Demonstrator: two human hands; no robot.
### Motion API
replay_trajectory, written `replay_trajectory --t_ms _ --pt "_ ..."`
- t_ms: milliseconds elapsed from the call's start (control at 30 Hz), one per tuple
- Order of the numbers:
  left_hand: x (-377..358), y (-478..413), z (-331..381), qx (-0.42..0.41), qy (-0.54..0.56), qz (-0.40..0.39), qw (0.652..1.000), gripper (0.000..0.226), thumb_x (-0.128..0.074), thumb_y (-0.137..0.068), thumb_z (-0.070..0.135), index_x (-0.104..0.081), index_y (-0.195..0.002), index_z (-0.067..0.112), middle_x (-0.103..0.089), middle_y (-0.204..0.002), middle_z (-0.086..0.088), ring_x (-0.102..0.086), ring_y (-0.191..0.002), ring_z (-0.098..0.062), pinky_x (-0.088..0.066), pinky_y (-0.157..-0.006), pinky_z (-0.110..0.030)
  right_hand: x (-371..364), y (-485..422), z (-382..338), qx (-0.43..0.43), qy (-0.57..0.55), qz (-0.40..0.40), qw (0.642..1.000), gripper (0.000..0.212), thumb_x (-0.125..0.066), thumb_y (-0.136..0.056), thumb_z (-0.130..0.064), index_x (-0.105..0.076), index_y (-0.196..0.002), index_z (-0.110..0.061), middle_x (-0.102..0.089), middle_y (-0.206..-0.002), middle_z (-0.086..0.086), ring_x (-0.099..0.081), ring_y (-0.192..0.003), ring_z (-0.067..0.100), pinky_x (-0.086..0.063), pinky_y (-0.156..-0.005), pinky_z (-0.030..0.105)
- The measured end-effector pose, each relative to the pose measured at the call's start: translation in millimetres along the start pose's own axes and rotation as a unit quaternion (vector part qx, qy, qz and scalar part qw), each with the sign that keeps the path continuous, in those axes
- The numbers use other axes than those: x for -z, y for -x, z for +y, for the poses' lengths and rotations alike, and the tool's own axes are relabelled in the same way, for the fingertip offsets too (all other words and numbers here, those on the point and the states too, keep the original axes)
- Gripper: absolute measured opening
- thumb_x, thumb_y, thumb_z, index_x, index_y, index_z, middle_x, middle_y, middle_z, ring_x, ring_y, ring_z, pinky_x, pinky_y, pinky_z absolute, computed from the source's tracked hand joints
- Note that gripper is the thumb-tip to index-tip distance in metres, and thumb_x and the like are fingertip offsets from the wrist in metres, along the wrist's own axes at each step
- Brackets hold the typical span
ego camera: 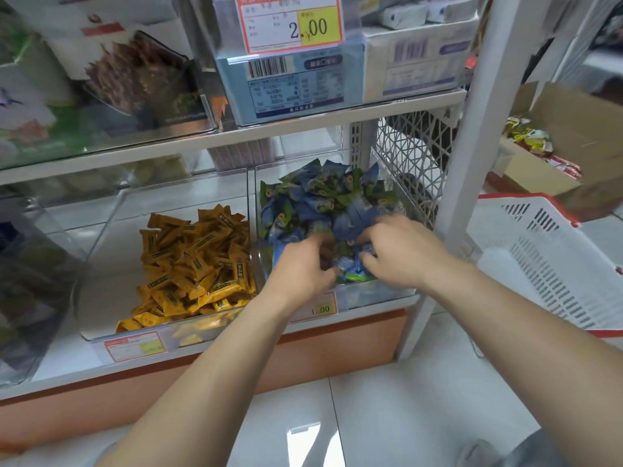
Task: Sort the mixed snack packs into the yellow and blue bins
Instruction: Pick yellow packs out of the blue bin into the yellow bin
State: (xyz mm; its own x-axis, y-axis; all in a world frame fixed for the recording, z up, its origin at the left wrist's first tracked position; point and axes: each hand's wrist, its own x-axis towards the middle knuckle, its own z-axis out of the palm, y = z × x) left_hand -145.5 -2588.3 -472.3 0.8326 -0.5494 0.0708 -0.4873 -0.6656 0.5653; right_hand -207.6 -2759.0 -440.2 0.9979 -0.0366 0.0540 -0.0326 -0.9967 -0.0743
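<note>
Two clear bins stand side by side on the bottom shelf. The left bin point(111, 217) holds a heap of yellow snack packs point(195, 261). The right bin point(371, 293) is piled with blue and green snack packs point(323, 200). Both my hands reach into the front of the right bin. My left hand point(303, 264) has its fingers curled down into the blue packs. My right hand point(401, 251) lies over the packs with fingers bent into the pile. Whether either hand grips a pack is hidden by the hands and by blur.
A white basket with a red rim point(546, 261) sits on the floor to the right, beyond the white shelf post point(472, 136). A cardboard box with more snack packs point(532, 143) stands behind it. Price tags point(135, 347) hang on the bin fronts. Boxed goods fill the shelf above.
</note>
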Motion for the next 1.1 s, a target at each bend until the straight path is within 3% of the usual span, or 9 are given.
replay_trajectory --t_ms 133,233,400,467,600,733,867,1000,1100 --pt "7 3 -3 -0.007 0.035 -0.058 0.998 0.039 -0.067 -0.086 0.020 -0.063 -0.124 0.023 -0.072 -0.114 0.010 -0.064 -0.104 0.002 -0.051 -0.094 -0.020 -4 -6 -8 0.047 -0.073 0.076 0.993 0.035 -0.059 -0.090 -0.024 -0.067 -0.124 -0.021 -0.061 -0.124 0.004 -0.052 -0.117 0.028 -0.047 -0.097 0.042" --pt "7 7 -5 -0.010 0.048 -0.006 0.999 0.033 -0.067 -0.085 0.014 -0.068 -0.117 0.023 -0.073 -0.106 0.013 -0.059 -0.091 0.013 -0.044 -0.084 -0.001 -11 -7 -15 0.094 -0.171 -0.014 0.981 0.042 -0.059 -0.091 -0.018 -0.058 -0.133 -0.025 -0.065 -0.129 0.000 -0.058 -0.119 0.024 -0.049 -0.096 0.042" --pt "1 8 -3 0.048 0.013 0.033 0.998 0.030 -0.067 -0.081 0.024 -0.065 -0.111 0.022 -0.071 -0.095 0.007 -0.067 -0.091 -0.013 -0.056 -0.086 -0.033 -20 -16 -5 0.058 -0.049 -0.031 0.997 0.030 -0.059 -0.089 -0.040 -0.064 -0.116 -0.029 -0.066 -0.115 0.000 -0.060 -0.109 0.028 -0.051 -0.084 0.038" --pt "0 6 0 0.069 0.015 0.017 0.997 0.038 -0.067 -0.077 0.027 -0.063 -0.115 0.023 -0.071 -0.098 0.006 -0.067 -0.093 -0.016 -0.056 -0.084 -0.035 -20 -20 -2 0.035 -0.040 -0.041 0.998 0.032 -0.060 -0.087 -0.047 -0.067 -0.114 -0.030 -0.066 -0.113 0.000 -0.061 -0.107 0.028 -0.051 -0.083 0.037" --pt "-4 6 3 0.069 0.002 0.024 0.997 0.052 -0.063 -0.069 0.034 -0.059 -0.120 0.026 -0.070 -0.101 0.002 -0.065 -0.094 -0.023 -0.056 -0.079 -0.039 -24 -23 -3 0.023 -0.070 -0.056 0.996 0.047 -0.066 -0.086 -0.043 -0.061 -0.132 -0.031 -0.063 -0.123 0.003 -0.060 -0.112 0.029 -0.052 -0.087 0.037" --pt "-2 2 0 0.087 0.015 0.000 0.996 0.058 -0.069 -0.073 0.029 -0.055 -0.129 0.030 -0.071 -0.107 0.006 -0.066 -0.098 -0.021 -0.056 -0.083 -0.038 -24 -25 -3 -0.012 -0.139 -0.075 0.987 0.050 -0.071 -0.082 -0.036 -0.062 -0.131 -0.032 -0.071 -0.115 -0.002 -0.065 -0.106 0.024 -0.055 -0.084 0.036" --pt "-4 -3 2 0.109 0.013 0.002 0.994 0.048 -0.074 -0.075 0.037 -0.057 -0.120 0.028 -0.068 -0.098 0.008 -0.065 -0.093 -0.020 -0.055 -0.080 -0.039 -26 -27 -1 -0.024 -0.222 -0.097 0.970 0.045 -0.069 -0.082 -0.025 -0.064 -0.127 -0.027 -0.071 -0.117 -0.005 -0.065 -0.109 0.020 -0.055 -0.090 0.040" --pt "-10 -3 7 0.107 -0.018 0.047 0.993 0.051 -0.072 -0.080 0.046 -0.055 -0.124 0.027 -0.069 -0.102 0.007 -0.064 -0.100 -0.022 -0.051 -0.080 -0.036 -28 -23 2 -0.053 -0.399 -0.057 0.914 0.041 -0.067 -0.081 -0.003 -0.061 -0.120 -0.015 -0.074 -0.105 -0.001 -0.068 -0.102 0.018 -0.054 -0.093 0.041" --pt "-8 -1 10 0.097 0.023 0.091 0.991 0.046 -0.073 -0.080 0.042 -0.060 -0.121 0.027 -0.063 -0.094 0.010 -0.062 -0.098 -0.022 -0.045 -0.073 -0.032 -27 -21 4 -0.048 -0.450 -0.051 0.890 0.047 -0.068 -0.083 0.000 -0.057 -0.127 -0.012 -0.075 -0.098 -0.002 -0.069 -0.099 0.017 -0.054 -0.092 0.035"
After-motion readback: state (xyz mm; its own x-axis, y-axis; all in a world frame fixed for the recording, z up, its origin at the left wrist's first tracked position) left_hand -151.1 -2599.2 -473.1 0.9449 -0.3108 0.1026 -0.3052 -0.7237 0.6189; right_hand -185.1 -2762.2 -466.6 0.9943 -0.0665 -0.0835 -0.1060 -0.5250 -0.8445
